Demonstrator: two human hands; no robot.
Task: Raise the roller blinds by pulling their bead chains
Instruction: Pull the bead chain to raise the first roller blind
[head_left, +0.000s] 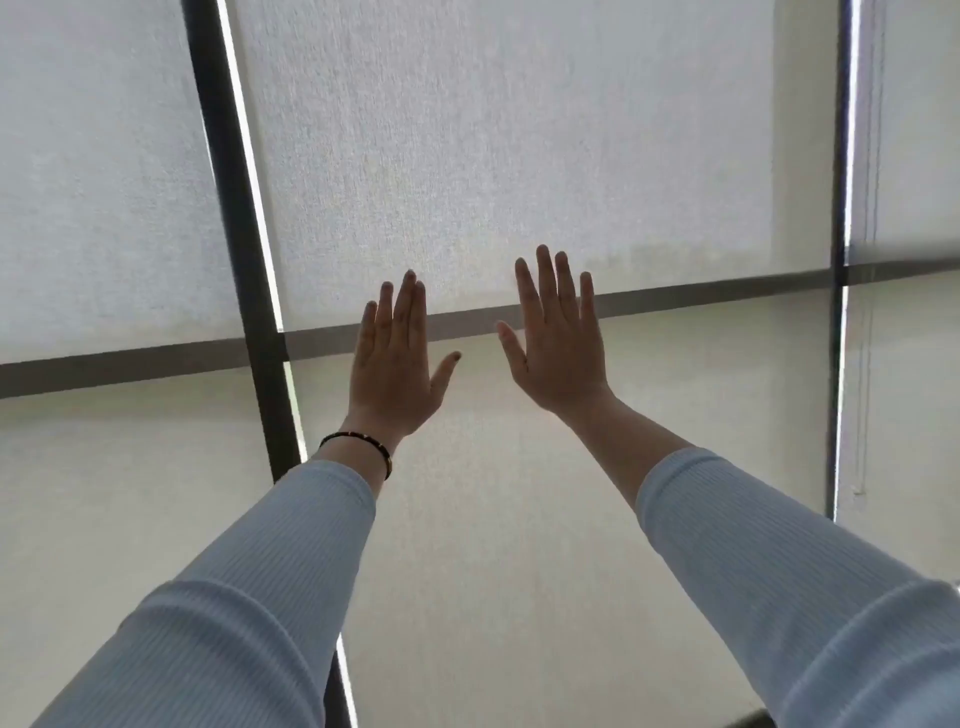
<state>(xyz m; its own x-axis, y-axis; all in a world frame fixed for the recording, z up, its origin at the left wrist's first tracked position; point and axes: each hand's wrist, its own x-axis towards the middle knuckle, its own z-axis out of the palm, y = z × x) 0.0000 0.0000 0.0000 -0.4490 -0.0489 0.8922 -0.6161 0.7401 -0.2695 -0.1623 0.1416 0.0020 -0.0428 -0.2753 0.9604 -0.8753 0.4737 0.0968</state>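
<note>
Held left hand (395, 364) and right hand (558, 343) spread, gripping nothing, before lowered blind (493, 156); bead chain (865, 364), faint at right edge, probably light, slippery, best pinched between beads.

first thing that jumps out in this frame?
Two open hands held up mid-frame, fingers spread, holding nothing: left hand with a dark bracelet at the wrist, right hand beside it. Behind them a pale roller blind fills the view, crossed by dark frame bars. A thin bead chain hangs at far right, untouched.
</note>
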